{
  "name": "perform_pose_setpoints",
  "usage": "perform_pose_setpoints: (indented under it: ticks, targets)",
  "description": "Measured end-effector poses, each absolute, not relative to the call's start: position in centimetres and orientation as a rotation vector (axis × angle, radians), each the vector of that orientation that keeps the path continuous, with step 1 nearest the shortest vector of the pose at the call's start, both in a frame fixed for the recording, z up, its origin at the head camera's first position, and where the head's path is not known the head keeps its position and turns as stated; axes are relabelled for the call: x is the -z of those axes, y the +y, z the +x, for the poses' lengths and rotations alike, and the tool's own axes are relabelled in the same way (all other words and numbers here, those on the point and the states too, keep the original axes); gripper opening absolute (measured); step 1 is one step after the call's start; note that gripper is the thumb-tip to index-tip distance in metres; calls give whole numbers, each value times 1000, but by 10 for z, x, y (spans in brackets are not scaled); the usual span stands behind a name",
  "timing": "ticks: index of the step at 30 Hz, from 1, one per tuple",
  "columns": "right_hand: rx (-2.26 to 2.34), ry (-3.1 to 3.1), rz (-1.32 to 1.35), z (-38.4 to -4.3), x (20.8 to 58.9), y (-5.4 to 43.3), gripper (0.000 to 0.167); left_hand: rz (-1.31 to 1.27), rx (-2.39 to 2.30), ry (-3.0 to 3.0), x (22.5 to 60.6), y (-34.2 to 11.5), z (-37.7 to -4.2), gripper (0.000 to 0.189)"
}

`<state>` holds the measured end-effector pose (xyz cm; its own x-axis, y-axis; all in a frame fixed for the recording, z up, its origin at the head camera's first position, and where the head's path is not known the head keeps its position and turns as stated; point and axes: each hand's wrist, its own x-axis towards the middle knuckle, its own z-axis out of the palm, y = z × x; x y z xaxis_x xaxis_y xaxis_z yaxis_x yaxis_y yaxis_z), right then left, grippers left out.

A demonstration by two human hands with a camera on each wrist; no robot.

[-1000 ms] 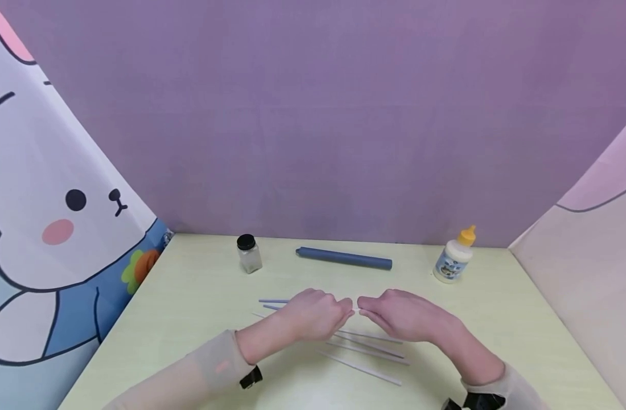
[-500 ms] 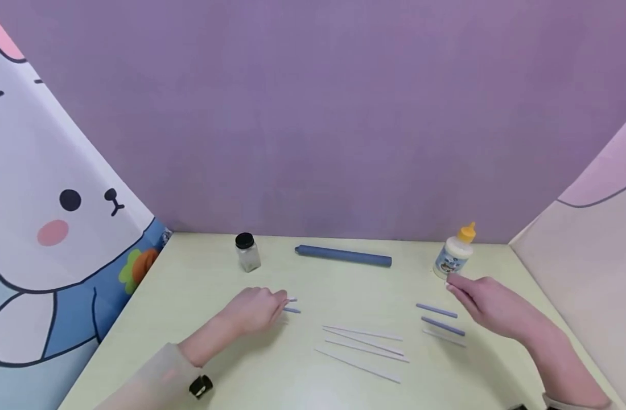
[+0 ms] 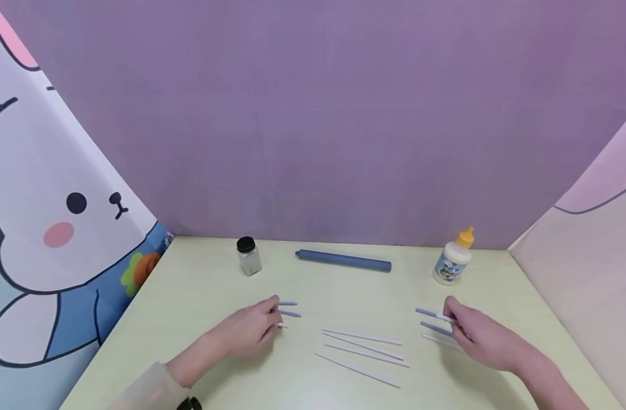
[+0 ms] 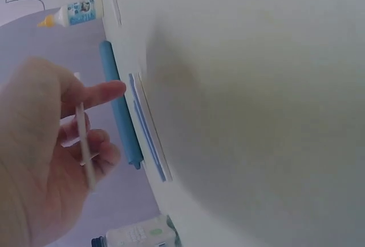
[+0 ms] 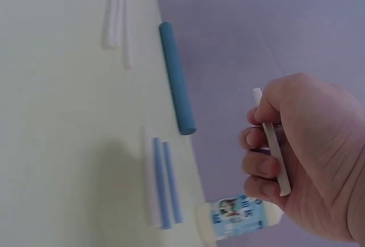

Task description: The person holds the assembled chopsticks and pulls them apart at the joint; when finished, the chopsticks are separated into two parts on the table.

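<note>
My left hand holds a short white stick, which lies across the palm under the fingers in the left wrist view. Just beyond that hand, two short blue sticks and a white one lie on the table, partly hidden by it in the head view. On the right side, my right hand grips another short white stick between thumb and curled fingers. Two blue pieces and a white piece lie side by side below it. Several longer white sticks rest between the hands.
A thick blue rod lies near the back of the pale table. To its left stands a small clear jar with a black lid; to its right, a white glue bottle with a yellow cap. A purple backdrop rises behind.
The hands were together over the middle with a white stick between them. They have parted, left hand to the left, right hand to the right and now lower, each with a short piece.
</note>
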<state>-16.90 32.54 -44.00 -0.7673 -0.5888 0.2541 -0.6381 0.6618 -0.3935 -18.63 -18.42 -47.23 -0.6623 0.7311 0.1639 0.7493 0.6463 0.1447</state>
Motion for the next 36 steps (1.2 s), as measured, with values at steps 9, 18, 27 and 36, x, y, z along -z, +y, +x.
perform_pose_setpoints:
  ticks: [9, 18, 27, 36]
  targets:
    - [-649, -2669, 1147, -164, 467, 328, 39, -1358, 429, -2708, 482, -189, -180, 18]
    - [-713, -2773, 1136, -163, 478, 328, 30, -1279, 567, -2770, 487, -193, -185, 14]
    - [-738, -2746, 1131, -163, 484, 326, 30, -1245, 598, -2831, 495, -192, -192, 11]
    - [-758, -2809, 1102, -162, 485, 328, 30, -1202, 628, -2899, 490, -186, -193, 9]
